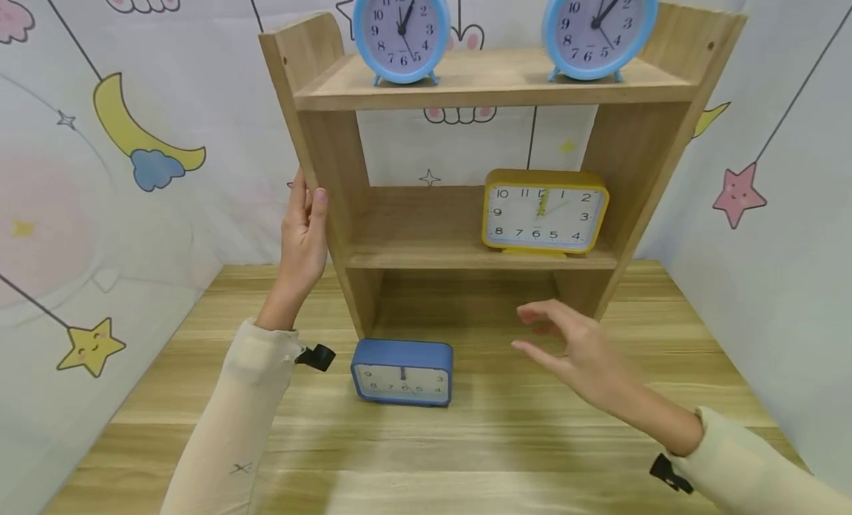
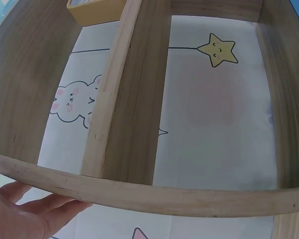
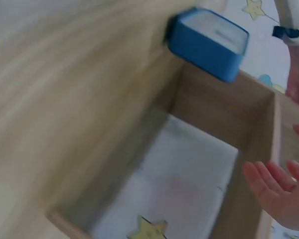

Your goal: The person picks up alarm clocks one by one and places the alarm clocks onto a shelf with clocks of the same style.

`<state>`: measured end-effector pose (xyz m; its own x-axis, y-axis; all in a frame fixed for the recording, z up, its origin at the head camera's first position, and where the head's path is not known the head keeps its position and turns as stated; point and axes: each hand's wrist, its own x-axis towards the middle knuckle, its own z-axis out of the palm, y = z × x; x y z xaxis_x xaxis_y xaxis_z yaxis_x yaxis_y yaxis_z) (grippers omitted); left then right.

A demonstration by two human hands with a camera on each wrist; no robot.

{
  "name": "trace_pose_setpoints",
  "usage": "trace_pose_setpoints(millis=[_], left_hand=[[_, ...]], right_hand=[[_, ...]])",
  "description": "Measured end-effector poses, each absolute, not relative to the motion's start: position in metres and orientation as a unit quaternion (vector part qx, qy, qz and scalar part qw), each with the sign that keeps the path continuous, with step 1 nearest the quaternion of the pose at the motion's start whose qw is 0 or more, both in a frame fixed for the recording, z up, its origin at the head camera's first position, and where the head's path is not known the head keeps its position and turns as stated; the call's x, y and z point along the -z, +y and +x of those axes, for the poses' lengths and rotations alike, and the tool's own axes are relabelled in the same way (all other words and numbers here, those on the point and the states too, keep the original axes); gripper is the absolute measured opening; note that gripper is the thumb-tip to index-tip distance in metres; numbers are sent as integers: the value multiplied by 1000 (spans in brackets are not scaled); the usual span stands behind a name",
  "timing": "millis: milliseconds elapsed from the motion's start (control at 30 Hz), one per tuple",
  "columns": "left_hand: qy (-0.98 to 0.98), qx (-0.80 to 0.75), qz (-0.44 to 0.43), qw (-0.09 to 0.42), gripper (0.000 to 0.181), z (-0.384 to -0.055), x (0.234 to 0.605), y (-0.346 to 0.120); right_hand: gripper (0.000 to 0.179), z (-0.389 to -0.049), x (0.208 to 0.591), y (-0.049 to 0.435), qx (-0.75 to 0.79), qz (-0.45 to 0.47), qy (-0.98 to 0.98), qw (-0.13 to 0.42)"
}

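Left hand fingers lay nearly straight against the shelf, likely steadying it; right hand fingers hung parted, empty, below the yellow clock.

Cream long sleeves with small black strap pieces at the cuffs.
The left sleeve, at the lower left of the head view, is pale, lightly creased cloth, with a small dark mark of crossed strokes on its forearm. A black strap piece juts from its cuff. The right sleeve, at the lower right, is equally pale, with a similar black piece below the cuff. At the upper right of the right wrist view, a dark band crosses a pale cuff. Both hands are bare.
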<state>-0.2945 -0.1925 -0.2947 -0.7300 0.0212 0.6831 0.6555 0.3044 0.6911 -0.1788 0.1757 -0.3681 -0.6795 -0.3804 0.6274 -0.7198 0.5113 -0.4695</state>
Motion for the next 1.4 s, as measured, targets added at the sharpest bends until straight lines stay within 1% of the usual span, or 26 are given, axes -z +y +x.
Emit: trace_pose_setpoints(millis=[133, 267, 500, 667, 800, 1000, 1100, 1200, 1400], left_hand=[[-751, 547, -229, 291, 53, -294, 295, -193], [-752, 547, -229, 289, 53, -293, 295, -193], [-755, 543, -226, 290, 54, -291, 293, -192], [-757, 540, -226, 290, 53, -275, 281, -185], [-759, 540, -225, 286, 53, -264, 273, -180], [-757, 542, -227, 286, 52, -263, 272, -179], [-757, 540, -227, 289, 52, -265, 274, -179], [-757, 540, -227, 288, 52, -265, 275, -179], [-757, 537, -229, 292, 53, -264, 274, -179]], right_hand=[[47, -180, 398, 165, -432, 314, -833, 144], [52, -183, 421, 157, -492, 296, -815, 77], [63, -188, 442, 144, -566, 266, -780, -11], [70, -190, 450, 132, -599, 252, -758, -59], [73, -193, 457, 121, -614, 244, -747, -79], [75, -195, 465, 105, -634, 224, -732, -106], [75, -197, 468, 98, -638, 216, -731, -111], [70, -199, 471, 93, -637, 209, -735, -104], [53, -202, 472, 89, -643, 214, -729, -93]])
